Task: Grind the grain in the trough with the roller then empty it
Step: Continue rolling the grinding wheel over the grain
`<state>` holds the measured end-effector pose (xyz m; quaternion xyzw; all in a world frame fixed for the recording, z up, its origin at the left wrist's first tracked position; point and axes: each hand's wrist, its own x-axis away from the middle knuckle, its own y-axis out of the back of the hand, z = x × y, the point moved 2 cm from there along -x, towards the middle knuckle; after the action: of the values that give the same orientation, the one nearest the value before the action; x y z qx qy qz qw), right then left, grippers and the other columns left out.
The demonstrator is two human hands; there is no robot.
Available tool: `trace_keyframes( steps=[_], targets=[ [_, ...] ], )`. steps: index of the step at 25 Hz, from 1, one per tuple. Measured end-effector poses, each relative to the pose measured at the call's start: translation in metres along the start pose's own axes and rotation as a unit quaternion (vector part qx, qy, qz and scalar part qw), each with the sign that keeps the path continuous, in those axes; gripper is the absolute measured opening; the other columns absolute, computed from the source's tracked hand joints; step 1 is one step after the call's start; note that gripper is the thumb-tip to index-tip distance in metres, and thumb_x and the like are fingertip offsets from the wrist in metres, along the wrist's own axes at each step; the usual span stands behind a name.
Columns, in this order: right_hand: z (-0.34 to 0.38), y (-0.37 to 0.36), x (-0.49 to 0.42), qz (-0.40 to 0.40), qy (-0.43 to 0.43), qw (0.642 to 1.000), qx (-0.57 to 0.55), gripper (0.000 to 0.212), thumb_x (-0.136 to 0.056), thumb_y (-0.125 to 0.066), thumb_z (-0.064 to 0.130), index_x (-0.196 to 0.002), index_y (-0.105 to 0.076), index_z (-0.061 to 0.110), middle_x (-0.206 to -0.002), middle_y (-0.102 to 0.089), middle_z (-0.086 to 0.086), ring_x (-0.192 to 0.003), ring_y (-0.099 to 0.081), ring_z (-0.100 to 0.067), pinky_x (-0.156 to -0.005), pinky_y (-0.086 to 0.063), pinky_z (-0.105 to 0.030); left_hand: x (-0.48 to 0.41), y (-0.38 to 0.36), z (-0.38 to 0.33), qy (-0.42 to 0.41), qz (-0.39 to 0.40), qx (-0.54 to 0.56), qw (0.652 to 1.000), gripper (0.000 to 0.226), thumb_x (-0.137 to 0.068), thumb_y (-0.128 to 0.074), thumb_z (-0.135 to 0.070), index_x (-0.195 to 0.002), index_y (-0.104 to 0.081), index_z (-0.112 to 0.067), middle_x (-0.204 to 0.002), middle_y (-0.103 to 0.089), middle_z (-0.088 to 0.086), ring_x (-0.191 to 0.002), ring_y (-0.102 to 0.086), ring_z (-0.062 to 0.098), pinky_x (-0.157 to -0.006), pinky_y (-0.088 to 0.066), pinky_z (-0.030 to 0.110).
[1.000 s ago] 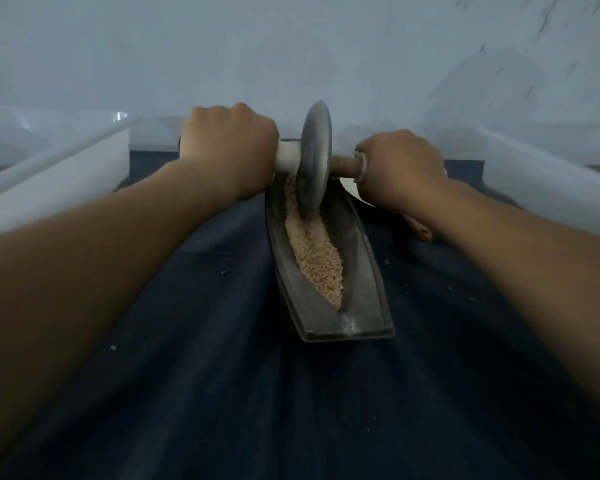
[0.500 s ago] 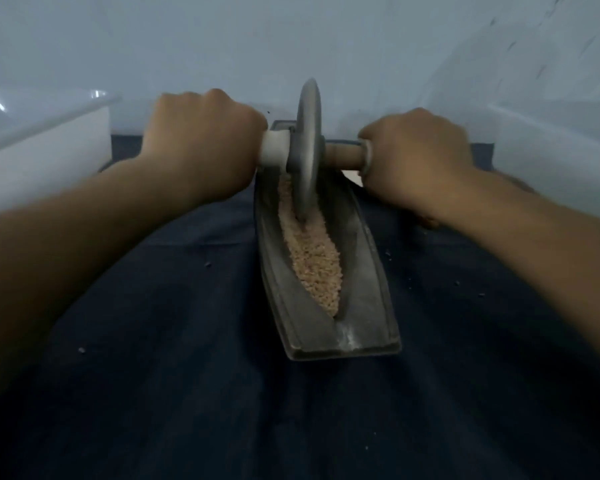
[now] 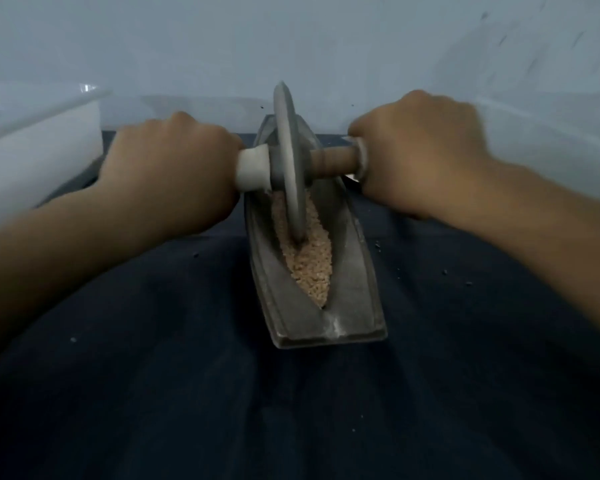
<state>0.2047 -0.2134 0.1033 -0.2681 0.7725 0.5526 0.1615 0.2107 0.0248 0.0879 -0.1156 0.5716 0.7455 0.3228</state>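
Item: grey metal disc roller (image 3: 290, 161) on a wooden axle. It had rolled nearer along the dark boat-shaped trough (image 3: 354, 271) in 1 s, so grinding was judged under way and emptying not begun.
Grip: left hand (image 3: 174, 168) and right hand (image 3: 420, 150) were clenched round the axle ends.
Condition: tan grain (image 3: 312, 268) was still coarse and lay in the groove. The trough stood on the dark-clothed table (image 3: 153, 393).

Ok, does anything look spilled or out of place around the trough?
A few small specks lie scattered on the dark cloth either side of the trough, possibly strays. The grain sits inside it.
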Motion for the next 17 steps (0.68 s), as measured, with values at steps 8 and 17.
trace_keyframes(
  steps=[8,17],
  targets=[
    [0.003,0.023,0.012,0.026,0.014,0.999,-0.039,0.008,-0.074,-0.066,0.030,-0.077,-0.059,0.029,-0.064,-0.045,0.002,-0.055,-0.045,-0.024,-0.050,-0.024,-0.025,-0.005,-0.009,0.008,-0.016,0.006,0.045,0.999,0.015,-0.082,-0.055,-0.041,-0.093,-0.063,-0.035,-0.068,-0.048,0.000,-0.058,-0.049,0.028,-0.057,-0.042,0.035],
    [0.006,-0.012,-0.013,0.090,-0.079,0.985,-0.120,0.004,-0.086,-0.062,0.027,-0.086,-0.059,0.030,-0.090,-0.064,-0.008,-0.075,-0.058,-0.032,-0.061,-0.037,-0.031,-0.043,0.001,-0.010,-0.010,0.021,-0.061,0.998,0.005,-0.082,-0.065,-0.029,-0.083,-0.064,-0.023,-0.067,-0.048,0.005,-0.055,-0.051,0.028,-0.053,-0.032,0.030]
  ],
)
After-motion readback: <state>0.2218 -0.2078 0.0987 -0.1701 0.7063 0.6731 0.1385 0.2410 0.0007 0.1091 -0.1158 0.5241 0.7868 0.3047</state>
